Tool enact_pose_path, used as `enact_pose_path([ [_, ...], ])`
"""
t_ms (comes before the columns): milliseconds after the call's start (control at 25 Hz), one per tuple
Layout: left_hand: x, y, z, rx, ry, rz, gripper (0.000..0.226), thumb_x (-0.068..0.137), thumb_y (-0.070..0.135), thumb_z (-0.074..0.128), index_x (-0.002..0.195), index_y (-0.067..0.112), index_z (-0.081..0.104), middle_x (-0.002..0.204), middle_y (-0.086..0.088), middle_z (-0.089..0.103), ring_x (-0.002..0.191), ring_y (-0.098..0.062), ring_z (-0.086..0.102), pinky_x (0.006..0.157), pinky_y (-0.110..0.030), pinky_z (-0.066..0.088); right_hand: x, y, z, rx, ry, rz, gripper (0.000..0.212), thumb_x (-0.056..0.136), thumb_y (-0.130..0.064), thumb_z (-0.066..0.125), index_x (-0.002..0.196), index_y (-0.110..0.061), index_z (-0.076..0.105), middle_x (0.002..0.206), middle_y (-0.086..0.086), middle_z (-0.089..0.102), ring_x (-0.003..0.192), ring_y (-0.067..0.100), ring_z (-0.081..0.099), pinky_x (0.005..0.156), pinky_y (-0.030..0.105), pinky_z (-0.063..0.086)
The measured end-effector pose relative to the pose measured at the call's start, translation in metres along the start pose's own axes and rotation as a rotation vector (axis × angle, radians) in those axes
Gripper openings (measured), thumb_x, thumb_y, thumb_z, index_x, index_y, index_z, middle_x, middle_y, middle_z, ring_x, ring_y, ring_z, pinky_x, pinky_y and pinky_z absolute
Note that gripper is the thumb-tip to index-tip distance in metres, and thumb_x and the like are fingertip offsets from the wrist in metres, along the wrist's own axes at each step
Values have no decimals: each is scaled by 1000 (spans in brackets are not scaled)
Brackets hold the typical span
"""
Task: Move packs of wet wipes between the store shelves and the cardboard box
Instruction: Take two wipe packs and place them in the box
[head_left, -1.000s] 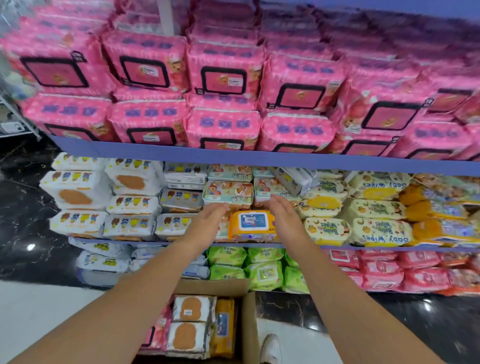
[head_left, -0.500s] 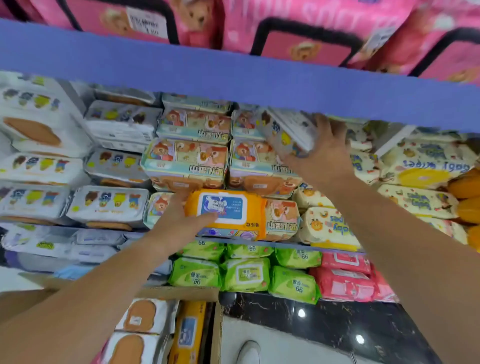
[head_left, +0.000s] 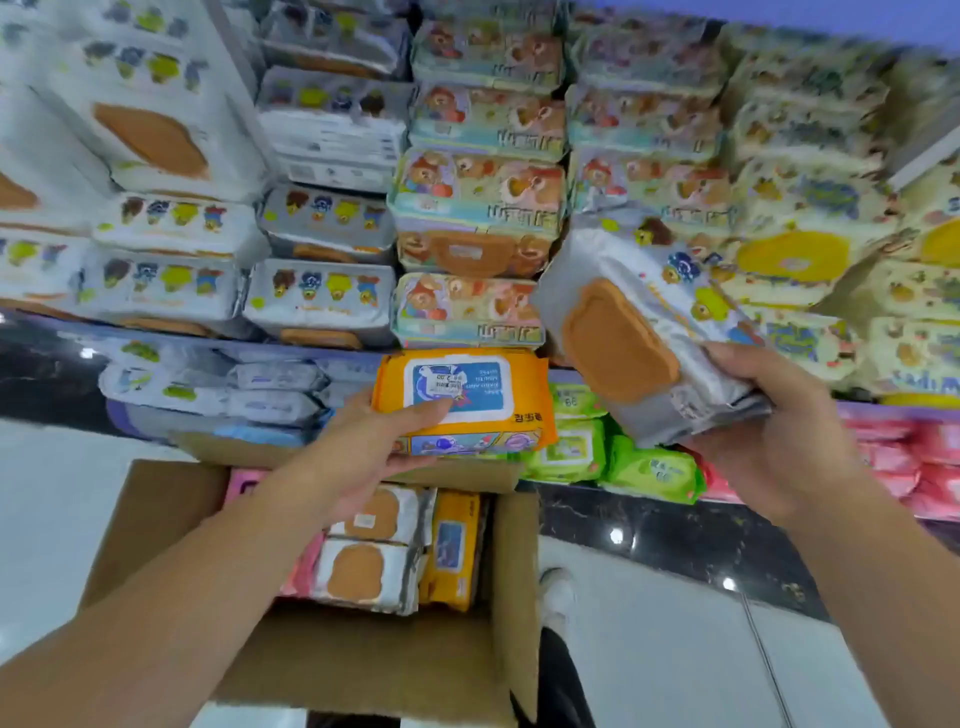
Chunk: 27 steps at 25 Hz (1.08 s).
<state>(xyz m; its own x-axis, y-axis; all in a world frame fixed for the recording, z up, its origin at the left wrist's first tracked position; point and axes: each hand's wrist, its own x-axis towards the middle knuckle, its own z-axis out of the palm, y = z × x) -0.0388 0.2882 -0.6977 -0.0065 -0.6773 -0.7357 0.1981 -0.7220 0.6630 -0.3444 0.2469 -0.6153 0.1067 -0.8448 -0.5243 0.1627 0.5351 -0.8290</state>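
One orange pack (head_left: 467, 400) of wet wipes with a blue-and-white lid, gripped in the left hand (head_left: 363, 452): thumb laid across the lid's lower edge, fingers curled underneath. Held roughly level, just in front of the middle shelf (head_left: 358, 366) and above the far side of the cardboard box (head_left: 363, 660). Close beside it to the right, a silver-white pack (head_left: 639, 338) with a brown lid, tilted, clamped in the right hand (head_left: 779, 431) with fingers wrapped round its lower end. Both packs off the shelf and outside the box.

Below, in the open box: two white packs with brown lids (head_left: 369, 571), another orange one standing on edge (head_left: 452, 545) to their right, a pink pack (head_left: 301, 566) at the left, partly hidden by the left forearm.

Behind the hands, stacked on the middle shelf: bear-printed packs (head_left: 478, 208) in the centre, white packs with cartoon figures (head_left: 322, 301) to the left, pale yellow packs (head_left: 795, 249) to the right. On the lower shelf, green packs (head_left: 649, 467) under the right hand, with pink shelf packs (head_left: 909, 457) farther right.

Glossy black base under the shelving, white floor (head_left: 649, 649), and a white shoe (head_left: 556, 592) just right of the box.
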Motion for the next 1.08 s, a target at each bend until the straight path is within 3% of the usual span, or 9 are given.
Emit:
enact_pose_path([
  [80,-17,-38,-61,36,52,-39,78,62,33,95,131,18,62,117,-4,78,104,-25,76,77,-36,61,-31,51,30,121,-26,125,29,81,-21,55,87,-16,83,101,7,77,90,23,72,77,32,56],
  [200,-35,-88,-135,116,153,-121,73,63,24,96,127,16,63,112,-5,79,102,-30,76,79,-45,62,-59,121,75,163,11,304,39,85,-14,47,76,-21,84,89,3,79,73,16,75,60,26,58],
  [320,-39,-122,-192,115,299,-209,55,74,17,91,120,18,61,108,-4,79,97,-25,77,79,-42,62,-67,187,109,121,46,506,39,79,-19,57,112,-5,75,102,10,77,77,19,75,58,29,57],
  [480,-21,-152,-239,31,416,-240,45,78,20,88,116,17,64,106,-5,79,95,-23,77,78,-39,62,-56,262,145,63,101,715,52,73,-26,68,122,-9,69,109,10,77,90,26,72,70,36,53],
  [600,9,-156,-255,-40,466,-229,34,82,18,85,112,15,69,99,-6,81,91,-24,79,74,-38,62,-37,296,164,16,119,797,46,79,-23,70,123,-10,67,107,13,76,93,32,69,72,38,52],
  [720,44,-152,-268,-69,440,-260,31,82,18,85,109,10,71,95,-12,80,85,-31,79,78,-49,63,-15,316,175,-13,71,830,50,72,-28,72,120,-12,69,110,16,75,99,35,69,80,42,53],
  [880,76,-171,-276,-35,612,-334,24,81,20,87,96,10,70,94,-16,78,83,-35,77,83,-56,62,15,329,186,-47,3,836,48,72,-32,70,118,-16,71,111,12,76,105,33,70,88,46,54],
  [960,86,-180,-276,-6,753,-333,34,81,32,86,99,11,67,105,-16,75,88,-33,75,84,-52,62,30,334,188,-80,14,855,54,70,-35,72,121,-16,70,113,12,76,107,33,70,97,50,52],
  [1080,96,-187,-267,277,826,-414,64,91,47,71,135,6,50,142,-20,49,115,-37,61,83,-43,52,54,336,185,-109,58,904,60,70,-40,72,126,-19,67,117,12,74,112,35,68,99,51,51],
])
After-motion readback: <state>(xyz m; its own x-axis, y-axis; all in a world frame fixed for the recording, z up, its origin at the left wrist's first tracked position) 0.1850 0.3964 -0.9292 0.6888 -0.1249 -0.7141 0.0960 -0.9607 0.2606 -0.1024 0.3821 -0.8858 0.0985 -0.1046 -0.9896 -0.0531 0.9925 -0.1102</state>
